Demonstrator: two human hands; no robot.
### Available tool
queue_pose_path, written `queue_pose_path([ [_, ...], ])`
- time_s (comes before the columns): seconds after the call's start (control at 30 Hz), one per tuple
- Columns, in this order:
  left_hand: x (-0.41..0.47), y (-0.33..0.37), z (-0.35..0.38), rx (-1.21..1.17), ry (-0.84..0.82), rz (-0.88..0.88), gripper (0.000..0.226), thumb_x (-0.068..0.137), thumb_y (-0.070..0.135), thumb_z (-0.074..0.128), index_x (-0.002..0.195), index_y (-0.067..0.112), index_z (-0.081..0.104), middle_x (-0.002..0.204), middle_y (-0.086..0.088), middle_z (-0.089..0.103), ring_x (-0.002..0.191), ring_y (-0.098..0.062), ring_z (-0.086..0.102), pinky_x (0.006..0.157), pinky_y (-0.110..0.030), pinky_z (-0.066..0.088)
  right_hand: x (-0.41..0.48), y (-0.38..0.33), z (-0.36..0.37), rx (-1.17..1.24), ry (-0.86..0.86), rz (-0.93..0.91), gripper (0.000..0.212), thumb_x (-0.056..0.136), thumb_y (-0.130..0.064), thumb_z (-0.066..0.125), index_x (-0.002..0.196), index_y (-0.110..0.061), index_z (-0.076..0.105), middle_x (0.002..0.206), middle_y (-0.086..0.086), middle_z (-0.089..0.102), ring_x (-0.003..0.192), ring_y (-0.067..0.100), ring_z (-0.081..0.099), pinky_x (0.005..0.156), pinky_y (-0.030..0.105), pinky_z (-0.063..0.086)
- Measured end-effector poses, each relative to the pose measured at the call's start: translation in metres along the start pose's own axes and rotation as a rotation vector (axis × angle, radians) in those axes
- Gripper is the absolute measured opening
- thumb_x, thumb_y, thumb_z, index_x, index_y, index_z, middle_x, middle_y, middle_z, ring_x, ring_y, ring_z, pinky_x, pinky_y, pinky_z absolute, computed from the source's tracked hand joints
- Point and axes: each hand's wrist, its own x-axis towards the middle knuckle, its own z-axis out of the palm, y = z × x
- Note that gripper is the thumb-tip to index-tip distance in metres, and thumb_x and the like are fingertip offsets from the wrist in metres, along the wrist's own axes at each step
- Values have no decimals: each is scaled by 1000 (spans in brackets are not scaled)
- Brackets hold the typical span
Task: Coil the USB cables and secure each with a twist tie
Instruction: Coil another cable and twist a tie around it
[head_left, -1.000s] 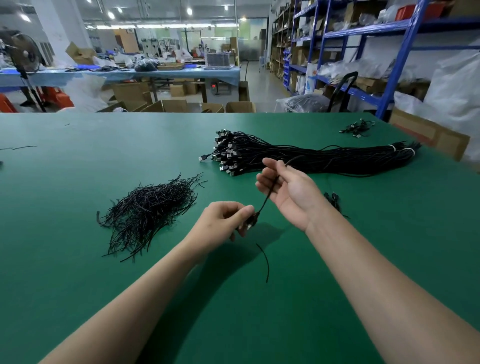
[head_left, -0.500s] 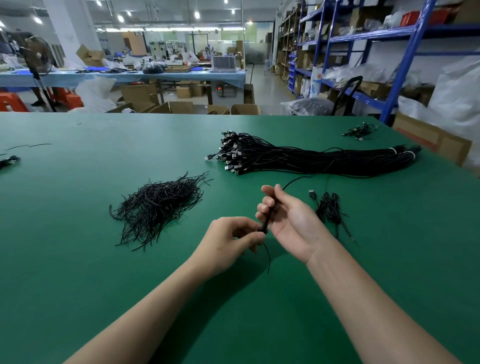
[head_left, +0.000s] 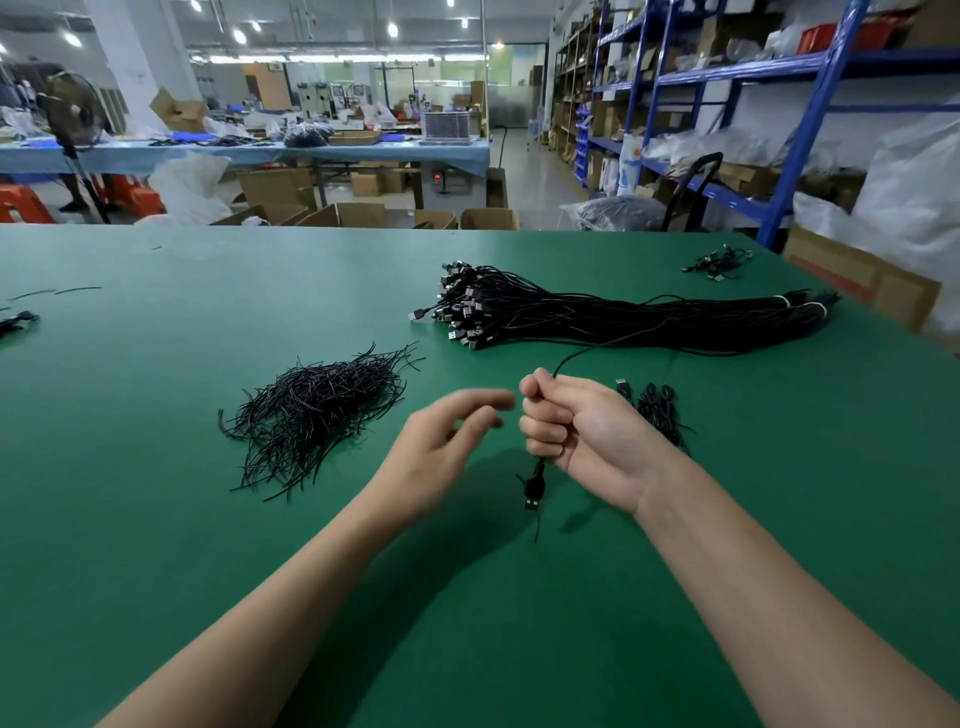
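Right hand (head_left: 582, 431) gripping USB cable (head_left: 534, 487), left hand (head_left: 441, 447) relaxed

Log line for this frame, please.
right hand: grips USB cable, end dangling | left hand: open, empty | twist-tie pile: untouched on table

Black cables (head_left: 613, 319), green table (head_left: 156, 519)

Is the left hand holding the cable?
No, the left hand is open beside it; only the right hand grips the cable.
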Motion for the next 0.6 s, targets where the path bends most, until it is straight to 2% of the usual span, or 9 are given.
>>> queue_pose_path([
  [0.03, 7, 4, -4, 70, 18, 45, 34, 102, 11, 56, 133, 21, 63, 124, 9, 68, 111, -9, 64, 93, -39, 53, -1, -3, 1, -68, -38, 7, 28, 109, -21, 39, 88, -11, 54, 57, -7, 24, 50, 9, 25, 48, 21, 24],
  [0.1, 23, 16, -7, 212, -9, 181, 56, 96, -3, 60, 146, 21, 53, 141, 6, 58, 126, -8, 56, 102, -36, 49, -3, -9, 7, -156, -114, 23, 28, 109, -22, 40, 87, -11, 54, 58, -6, 23, 51, 10, 24, 49, 22, 23],
  [0.17, 38, 30, -8, 240, -58, 289, 67, 89, -6, 64, 148, 23, 51, 151, 7, 50, 139, -9, 46, 113, -34, 41, -5, -15, 14, -187, -184, 37, 29, 108, -23, 40, 85, -12, 54, 58, -6, 22, 50, 9, 24, 49, 22, 22],
  [0.2, 45, 35, -8, 232, -66, 331, 63, 87, -1, 68, 144, 23, 56, 152, 7, 50, 140, -10, 45, 115, -35, 38, -6, -18, 16, -188, -212, 39, 29, 108, -23, 40, 85, -12, 54, 57, -6, 23, 50, 9, 24, 49, 22, 22],
  [0.27, 57, 42, -7, 224, -45, 403, 42, 86, 6, 74, 126, 18, 70, 144, 6, 58, 134, -12, 52, 111, -39, 42, -9, -26, 16, -182, -256, 36, 29, 108, -23, 39, 84, -12, 53, 57, -7, 24, 51, 9, 25, 50, 22, 21],
  [0.37, 64, 44, -9, 257, 15, 467, 20, 83, -4, 73, 99, 7, 75, 122, 1, 72, 120, -17, 62, 101, -42, 48, -15, -38, 12, -239, -328, 51, 29, 107, -21, 40, 84, -12, 55, 59, -4, 21, 52, 10, 24, 52, 24, 19],
  [0.47, 64, 43, -14, 234, 68, 435, 13, 90, -3, 65, 92, 7, 73, 107, 1, 74, 113, -15, 65, 97, -41, 51, -21, -44, 10, -281, -403, 70, 29, 105, -21, 41, 83, -11, 56, 62, -2, 17, 53, 10, 22, 53, 25, 18],
  [0.6, 56, 38, -28, 222, 116, 411, 19, 100, 19, 56, 95, 7, 70, 94, 1, 66, 91, -15, 63, 80, -31, 50, -24, -52, 11, -251, -504, 11, 30, 106, -21, 40, 85, -10, 59, 61, 1, 14, 53, 11, 24, 53, 22, 25],
])
